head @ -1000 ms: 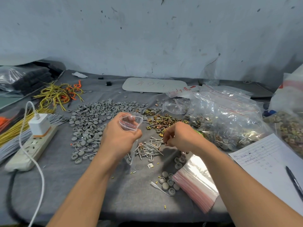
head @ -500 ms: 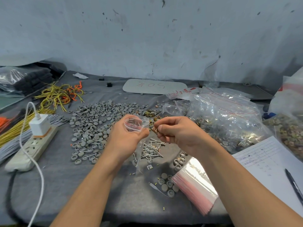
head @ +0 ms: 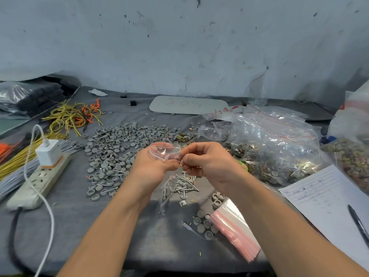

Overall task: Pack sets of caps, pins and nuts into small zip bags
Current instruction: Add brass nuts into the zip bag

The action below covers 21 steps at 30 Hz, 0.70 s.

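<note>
The zip bag (head: 165,151) should handle as thin, limp, slippery film; grip at the rim. Fingers of the left hand (head: 151,168) pinch its mouth; the right hand (head: 207,162) pinches small parts (head: 181,162), probably nuts.

Glossy clear plastic zip bag (head: 165,151), matt grey caps (head: 117,140), shiny metal pins (head: 182,184), matt grey cloth table cover (head: 119,236).

Open clear zip bag (head: 165,152), nuts (head: 181,162) at mouth
</note>
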{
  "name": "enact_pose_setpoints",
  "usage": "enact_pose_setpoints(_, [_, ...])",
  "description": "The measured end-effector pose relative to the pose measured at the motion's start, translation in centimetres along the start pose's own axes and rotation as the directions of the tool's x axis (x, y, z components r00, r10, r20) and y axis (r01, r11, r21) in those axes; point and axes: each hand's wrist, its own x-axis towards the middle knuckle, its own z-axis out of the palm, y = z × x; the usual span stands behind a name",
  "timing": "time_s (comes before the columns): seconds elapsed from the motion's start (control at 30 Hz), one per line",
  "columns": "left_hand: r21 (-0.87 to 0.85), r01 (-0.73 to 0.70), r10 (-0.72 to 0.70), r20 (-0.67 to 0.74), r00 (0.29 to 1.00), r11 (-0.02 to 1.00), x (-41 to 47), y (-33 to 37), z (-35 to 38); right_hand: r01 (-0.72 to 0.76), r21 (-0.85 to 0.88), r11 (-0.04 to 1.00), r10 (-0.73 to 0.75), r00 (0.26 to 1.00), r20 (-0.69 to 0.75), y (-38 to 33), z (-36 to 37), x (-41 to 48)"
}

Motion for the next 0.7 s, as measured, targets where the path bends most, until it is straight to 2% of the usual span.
enact_pose_setpoints(0.13, [-0.036,0.022,-0.026,-0.124,0.992,0.999,0.4,-0.2,0.5,0.08,-0.028,0.996,-0.082,0.992,-0.1,0.1,0.8,0.2])
enact_pose_setpoints(0.2, [-0.013,0.031,-0.032,-0.203,0.979,0.999,0.5,-0.4,0.7,0.097,-0.179,0.979,-0.123,0.983,-0.139,0.1,0.9,0.4])
enact_pose_setpoints(0.23, [0.02,0.034,-0.029,-0.228,0.973,0.999,0.4,-0.4,0.7,0.095,-0.322,0.942,-0.149,0.978,-0.148,0.1,0.9,0.4])
enact_pose_setpoints(0.3, [0.063,0.038,-0.023,-0.228,0.973,0.997,0.2,-0.2,0.6,0.08,-0.614,0.785,-0.191,0.975,-0.117,0.1,0.8,0.3])
enact_pose_setpoints(0.37, [0.07,0.053,-0.038,-0.198,0.979,0.996,0.0,-0.1,0.5,0.089,-0.771,0.631,-0.221,0.973,-0.069,0.4,1.1,0.0])
enact_pose_setpoints(0.43, [0.052,0.065,-0.056,-0.169,0.984,0.996,-0.1,0.1,0.2,0.128,-0.799,0.588,-0.264,0.964,-0.04,0.5,1.3,-0.2])
enact_pose_setpoints(0.57, [0.05,0.077,-0.069,-0.143,0.987,0.996,-0.5,0.8,-0.2,0.198,-0.773,0.603,-0.319,0.948,-0.006,0.5,1.3,-0.6])
enact_pose_setpoints(0.7, [0.079,0.093,-0.08,-0.156,0.985,0.993,-0.5,0.8,0.0,0.264,-0.817,0.512,-0.436,0.9,0.017,0.4,1.5,-1.0])
